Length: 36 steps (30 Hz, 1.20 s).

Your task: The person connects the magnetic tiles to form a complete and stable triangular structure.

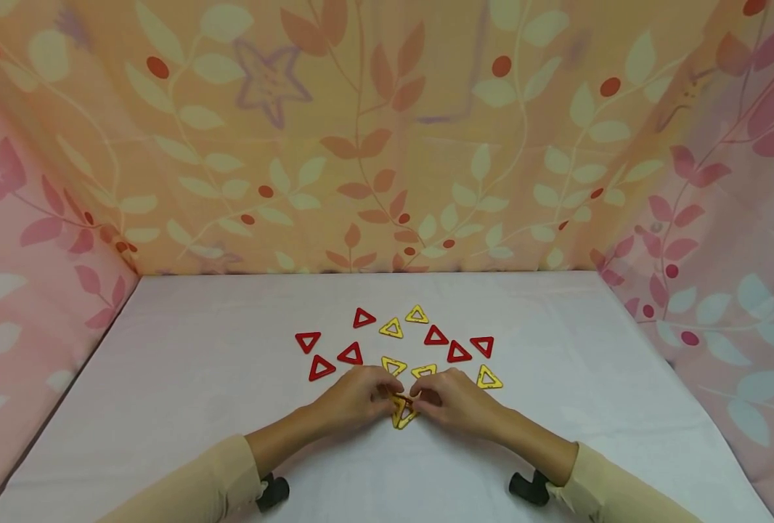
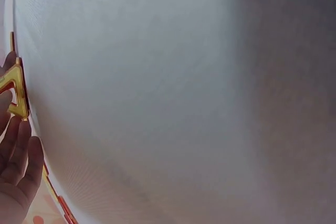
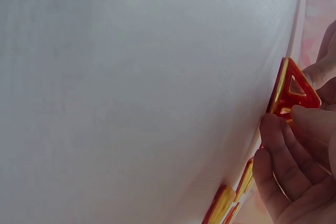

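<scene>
At the near middle of the table (image 1: pixel 197 327), two bare hands close in on a small cluster of triangular frame tiles (image 1: pixel 397 423), yellow on top in the head view. Left hand (image 1: pixel 359 396): grip narrow, thumb and fingers pinching the cluster from the left. Right hand (image 1: pixel 460 402): similar pinch from the right, thumb on a red face in the right wrist view. Count uncertain; fingers cover part.

Key relation: cluster lies directly between the two grips, held by both, neither hand nearer. No clear long axis; one yellow corner points toward the near edge.

Beyond the right hand, to the right: a loose yellow tile (image 1: pixel 490 386). Just past the fingertips: two yellow triangles (image 1: pixel 400 367), the right one partly hidden. Farther, scattered: four red triangles (image 1: pixel 322 375) left, three red triangles (image 1: pixel 459 359) right. Farthest, near centre: two more yellow tiles (image 1: pixel 417 320), close together. Patterned cloth (image 1: pixel 361 181) behind.
</scene>
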Available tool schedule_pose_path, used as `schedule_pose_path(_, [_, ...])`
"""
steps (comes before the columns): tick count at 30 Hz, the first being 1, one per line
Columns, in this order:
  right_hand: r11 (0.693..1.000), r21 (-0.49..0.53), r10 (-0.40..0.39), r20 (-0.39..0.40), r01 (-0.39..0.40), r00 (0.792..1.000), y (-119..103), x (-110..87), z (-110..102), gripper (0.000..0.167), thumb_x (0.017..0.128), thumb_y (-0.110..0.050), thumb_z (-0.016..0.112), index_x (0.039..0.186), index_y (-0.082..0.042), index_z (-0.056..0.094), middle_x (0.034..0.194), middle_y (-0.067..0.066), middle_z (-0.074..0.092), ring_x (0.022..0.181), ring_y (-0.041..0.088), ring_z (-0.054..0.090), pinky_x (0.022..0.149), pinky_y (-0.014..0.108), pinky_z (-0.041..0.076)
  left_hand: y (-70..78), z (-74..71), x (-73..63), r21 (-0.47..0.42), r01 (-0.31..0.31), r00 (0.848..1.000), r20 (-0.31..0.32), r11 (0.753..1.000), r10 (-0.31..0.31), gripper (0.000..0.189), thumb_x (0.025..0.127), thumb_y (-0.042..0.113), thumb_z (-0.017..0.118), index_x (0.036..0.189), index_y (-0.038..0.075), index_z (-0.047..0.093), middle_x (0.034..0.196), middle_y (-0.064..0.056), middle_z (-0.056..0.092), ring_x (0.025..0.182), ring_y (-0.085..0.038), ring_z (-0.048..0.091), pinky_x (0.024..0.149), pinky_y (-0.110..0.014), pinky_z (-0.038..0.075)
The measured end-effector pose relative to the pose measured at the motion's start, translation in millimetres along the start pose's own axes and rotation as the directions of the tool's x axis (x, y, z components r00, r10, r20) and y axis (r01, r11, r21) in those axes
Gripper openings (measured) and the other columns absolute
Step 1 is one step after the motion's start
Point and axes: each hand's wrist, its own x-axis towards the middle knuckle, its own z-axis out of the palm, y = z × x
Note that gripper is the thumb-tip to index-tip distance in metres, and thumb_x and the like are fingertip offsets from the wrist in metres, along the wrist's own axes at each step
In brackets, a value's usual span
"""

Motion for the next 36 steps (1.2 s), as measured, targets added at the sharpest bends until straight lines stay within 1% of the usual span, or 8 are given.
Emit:
schedule_pose_path(7, [1.000, 0.019, -0.008, 0.014, 0.008, 1.000, 1.8, 0.9, 0.7, 0.017, 0.091, -0.014, 0.073, 0.108, -0.012, 0.073, 0.096, -0.009, 0.071, 0.078, -0.001, 0.060, 0.075, 0.021, 0.053, -0.1, -1.2, -0.9, -0.003, 0.007, 1.000, 0.010, 1.000, -0.007, 0.020, 0.087, 0.012, 0.078, 0.107, 0.012, 0.076, 0.096, 0.012, 0.069, 0.086, -0.003, 0.060, 0.080, -0.022, 0.052])
schedule_pose_path(13, [0.999, 0.011, -0.034, -0.002, 0.034, 0.999, 2.6, -4.1, -8.8, 0.021, 0.091, -0.007, 0.070, 0.111, -0.008, 0.072, 0.099, -0.005, 0.071, 0.085, 0.003, 0.062, 0.077, 0.024, 0.054, -0.1, -1.4, -1.3, -0.022, 0.032, 0.999, 0.021, 0.999, -0.032, 0.017, 0.086, 0.014, 0.079, 0.102, 0.013, 0.076, 0.088, 0.016, 0.068, 0.080, -0.001, 0.060, 0.077, -0.021, 0.052])
schedule_pose_path(16, [1.000, 0.009, -0.012, -0.022, 0.012, 1.000, 6.3, -10.2, -17.7, 0.022, 0.091, -0.006, 0.070, 0.112, -0.007, 0.072, 0.100, -0.002, 0.072, 0.087, 0.004, 0.062, 0.078, 0.027, 0.055, -1.3, -1.3, -1.2, -0.023, 0.037, 0.999, 0.021, 0.999, -0.036, 0.016, 0.086, 0.016, 0.079, 0.101, 0.014, 0.076, 0.087, 0.016, 0.067, 0.080, -0.002, 0.060, 0.076, -0.021, 0.052])
schedule_pose_path(21, [0.999, 0.035, 0.041, -0.015, -0.040, 0.999, 19.4, -22.8, -32.6, 0.023, 0.090, -0.006, 0.072, 0.112, -0.007, 0.072, 0.101, -0.002, 0.072, 0.090, 0.006, 0.062, 0.079, 0.028, 0.055, -4.4, -1.2, -1.5, -0.007, 0.035, 0.999, 0.018, 0.999, -0.035, 0.015, 0.086, 0.019, 0.080, 0.101, 0.017, 0.076, 0.087, 0.017, 0.067, 0.082, -0.003, 0.059, 0.076, -0.022, 0.051])
schedule_pose_path(25, [0.998, 0.037, 0.044, -0.033, -0.043, 0.998, 31.8, -34.4, -40.5, 0.024, 0.089, -0.004, 0.073, 0.112, -0.006, 0.072, 0.100, -0.002, 0.072, 0.088, 0.008, 0.063, 0.079, 0.031, 0.056, -5.4, -1.0, -3.5, 0.007, 0.034, 0.999, 0.012, 0.999, -0.034, 0.012, 0.086, 0.020, 0.080, 0.097, 0.019, 0.075, 0.087, 0.018, 0.065, 0.084, -0.005, 0.059, 0.079, -0.023, 0.051])
schedule_pose_path(30, [1.000, -0.004, 0.019, -0.053, -0.019, 0.998, 43.9, -48.5, -43.0, 0.026, 0.086, -0.001, 0.074, 0.112, -0.004, 0.072, 0.103, 0.000, 0.072, 0.091, 0.012, 0.065, 0.082, 0.034, 0.057, -5.0, -1.5, -5.4, -0.003, 0.032, 0.999, 0.010, 0.999, -0.032, 0.012, 0.085, 0.019, 0.080, 0.095, 0.019, 0.074, 0.087, 0.017, 0.065, 0.085, -0.007, 0.061, 0.080, -0.023, 0.051])
schedule_pose_path(33, [0.999, -0.033, 0.017, -0.040, -0.018, 0.999, 48.3, -54.9, -42.0, 0.031, 0.084, 0.003, 0.072, 0.114, -0.004, 0.071, 0.108, 0.000, 0.072, 0.098, 0.013, 0.066, 0.086, 0.035, 0.055, -4.9, -2.3, -5.9, -0.005, 0.033, 0.999, 0.010, 0.999, -0.033, 0.013, 0.085, 0.019, 0.080, 0.096, 0.019, 0.073, 0.087, 0.017, 0.065, 0.084, -0.005, 0.060, 0.080, -0.023, 0.052])
schedule_pose_path(36, [0.998, -0.053, 0.025, -0.022, -0.026, 0.999, 50.8, -57.8, -39.9, 0.034, 0.083, 0.003, 0.072, 0.116, -0.004, 0.070, 0.111, -0.001, 0.072, 0.102, 0.012, 0.066, 0.090, 0.036, 0.054, -4.5, -3.4, -6.5, -0.011, 0.032, 0.999, 0.010, 0.999, -0.032, 0.013, 0.085, 0.019, 0.080, 0.096, 0.018, 0.074, 0.086, 0.016, 0.066, 0.083, -0.003, 0.060, 0.079, -0.023, 0.052])
